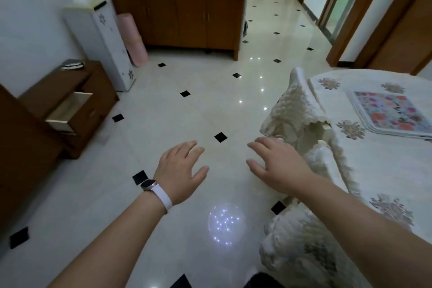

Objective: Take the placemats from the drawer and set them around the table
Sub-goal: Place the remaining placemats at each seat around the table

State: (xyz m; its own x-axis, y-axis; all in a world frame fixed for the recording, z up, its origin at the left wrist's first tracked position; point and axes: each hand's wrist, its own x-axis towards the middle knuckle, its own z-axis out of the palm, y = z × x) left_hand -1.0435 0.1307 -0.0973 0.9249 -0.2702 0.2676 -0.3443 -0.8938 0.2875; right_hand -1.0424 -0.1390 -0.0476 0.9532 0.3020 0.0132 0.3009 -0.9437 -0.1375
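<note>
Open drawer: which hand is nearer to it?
Left. The left hand hovers over the floor right of the open drawer; the right hand is farther right, by the covered chair.

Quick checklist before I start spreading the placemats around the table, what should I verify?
1. Left hand free: ok, open and empty.
2. Right hand free: ok, open and empty.
3. Placemats on the table: ok, in one pile.
4. Placemats spread around the table: not ok.
5. Drawer closed: not ok, it stands open.
6. Drawer emptied: cannot tell.
</note>
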